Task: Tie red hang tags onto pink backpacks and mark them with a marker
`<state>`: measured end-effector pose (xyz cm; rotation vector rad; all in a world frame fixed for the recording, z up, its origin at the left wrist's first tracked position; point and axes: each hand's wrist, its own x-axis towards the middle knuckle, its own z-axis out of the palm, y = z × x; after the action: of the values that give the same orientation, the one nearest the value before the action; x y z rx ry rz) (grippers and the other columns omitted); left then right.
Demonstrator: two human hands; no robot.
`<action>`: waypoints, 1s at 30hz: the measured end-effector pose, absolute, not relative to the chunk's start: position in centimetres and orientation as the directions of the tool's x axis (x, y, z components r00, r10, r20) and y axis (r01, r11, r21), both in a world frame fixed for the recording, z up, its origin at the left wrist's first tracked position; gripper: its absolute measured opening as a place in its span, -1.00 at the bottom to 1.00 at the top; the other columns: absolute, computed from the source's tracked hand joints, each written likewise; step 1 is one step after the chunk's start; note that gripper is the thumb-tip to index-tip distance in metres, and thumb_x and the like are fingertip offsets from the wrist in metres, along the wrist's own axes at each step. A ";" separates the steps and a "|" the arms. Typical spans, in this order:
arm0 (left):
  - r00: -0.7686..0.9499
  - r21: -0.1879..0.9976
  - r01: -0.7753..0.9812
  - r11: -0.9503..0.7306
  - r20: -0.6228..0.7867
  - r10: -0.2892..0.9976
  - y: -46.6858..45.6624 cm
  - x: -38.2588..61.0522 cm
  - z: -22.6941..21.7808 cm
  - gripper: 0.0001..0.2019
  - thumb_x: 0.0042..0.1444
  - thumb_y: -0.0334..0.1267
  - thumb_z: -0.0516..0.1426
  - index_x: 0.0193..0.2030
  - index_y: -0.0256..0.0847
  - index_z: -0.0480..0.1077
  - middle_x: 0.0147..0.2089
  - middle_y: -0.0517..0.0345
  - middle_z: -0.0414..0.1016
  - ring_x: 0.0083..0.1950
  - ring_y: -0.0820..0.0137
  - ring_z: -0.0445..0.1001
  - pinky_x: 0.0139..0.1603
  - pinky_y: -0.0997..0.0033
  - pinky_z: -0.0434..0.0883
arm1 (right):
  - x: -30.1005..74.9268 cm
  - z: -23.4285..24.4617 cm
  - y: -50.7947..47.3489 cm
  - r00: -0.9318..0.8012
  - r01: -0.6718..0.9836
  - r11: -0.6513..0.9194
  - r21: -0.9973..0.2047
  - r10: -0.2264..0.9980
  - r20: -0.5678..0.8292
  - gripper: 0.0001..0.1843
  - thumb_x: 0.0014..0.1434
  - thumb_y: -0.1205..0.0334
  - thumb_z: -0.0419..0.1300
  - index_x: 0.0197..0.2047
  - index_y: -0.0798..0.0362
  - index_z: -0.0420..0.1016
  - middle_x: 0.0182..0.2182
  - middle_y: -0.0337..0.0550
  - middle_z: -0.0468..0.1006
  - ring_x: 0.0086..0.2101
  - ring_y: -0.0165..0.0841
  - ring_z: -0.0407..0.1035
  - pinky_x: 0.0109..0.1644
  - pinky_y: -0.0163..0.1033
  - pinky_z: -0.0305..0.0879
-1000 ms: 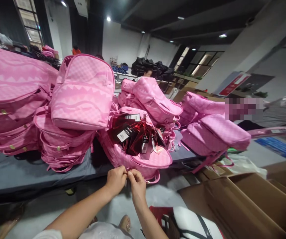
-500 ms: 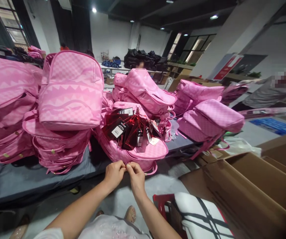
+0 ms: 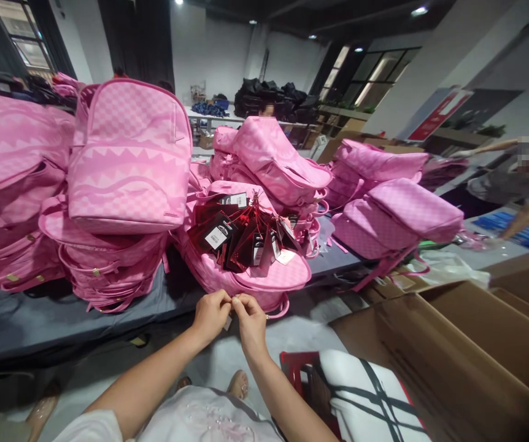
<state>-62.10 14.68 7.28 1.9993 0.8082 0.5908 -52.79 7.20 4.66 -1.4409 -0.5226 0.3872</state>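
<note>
My left hand [image 3: 212, 314] and my right hand [image 3: 250, 322] meet in front of the table edge, thumbs and fingertips pinched together. What they pinch is too small to make out; a little pale flap [image 3: 227, 322] hangs between them. Just beyond my fingers, a pink backpack [image 3: 283, 276] lies flat on the table. On top of it rests a bunch of black hang tags [image 3: 218, 236] with white barcode labels and red strings. A pink backpack [image 3: 131, 159] with a jagged tooth pattern stands on a stack to the left.
More pink backpacks [image 3: 274, 153] are piled behind and to the right [image 3: 402, 212]. Open cardboard boxes [image 3: 453, 344] stand at right, near a red stool [image 3: 296, 368] with a white-and-black cloth [image 3: 370, 387]. A person [image 3: 494, 184] works at far right beside blue flat items [image 3: 517, 227].
My hands stay pinched together, and the pale flap now shows beneath them. The view has shifted slightly. At far right the other person's arm now reaches down toward the blue items.
</note>
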 end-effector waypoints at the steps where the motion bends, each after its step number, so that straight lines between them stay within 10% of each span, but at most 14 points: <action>1: 0.642 0.829 0.358 -0.430 0.117 0.758 14.7 -62.0 7.2 -0.87 0.16 -0.36 0.08 -0.36 -0.21 0.45 -0.36 0.18 0.56 -0.32 0.43 0.47 -0.26 0.49 0.25 | -52.8 4.7 7.3 0.830 0.056 0.101 -0.993 0.548 0.103 -0.71 0.00 0.00 0.34 -0.46 0.07 0.51 -0.36 -0.13 0.52 -0.27 -0.28 0.37 -0.06 -0.14 0.32; 12: 0.701 0.912 0.232 -0.337 0.083 0.708 15.9 -62.5 8.6 -0.89 0.10 -0.33 0.19 -0.20 -0.20 0.46 -0.26 0.21 0.58 -0.32 0.47 0.50 -0.26 0.52 0.34 | -50.1 11.1 4.4 0.615 0.257 -0.078 -0.963 0.782 0.100 -0.69 0.13 -0.04 0.25 -0.27 0.04 0.61 -0.34 -0.11 0.63 -0.30 -0.20 0.49 -0.16 -0.13 0.40; 18: 0.480 0.843 0.114 -0.526 0.417 0.772 18.2 -61.4 11.2 -0.81 0.22 -0.19 0.19 -0.06 -0.16 0.49 -0.13 0.15 0.56 -0.26 0.47 0.49 -0.31 0.54 0.38 | -35.8 16.3 11.5 0.497 0.787 -0.066 -0.614 0.657 0.567 -0.41 0.20 -0.15 0.20 0.14 0.07 0.48 0.21 0.13 0.41 0.23 -0.02 0.23 0.34 0.16 0.05; 30: -0.263 0.621 0.621 -0.478 0.740 0.619 22.6 -62.1 12.9 -0.71 0.26 -0.14 0.15 0.06 -0.22 0.40 0.11 -0.07 0.46 0.18 0.24 0.42 0.12 0.21 0.44 | -25.4 14.9 28.3 0.235 0.520 0.247 -0.818 0.879 0.415 -0.22 0.04 -0.19 0.34 0.21 0.10 0.38 0.04 0.05 0.52 0.09 -0.07 0.34 0.22 0.11 0.23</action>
<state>-62.14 22.62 12.91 1.9080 1.6049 1.9132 -25.40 28.30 14.92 -1.4119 -1.4234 0.4139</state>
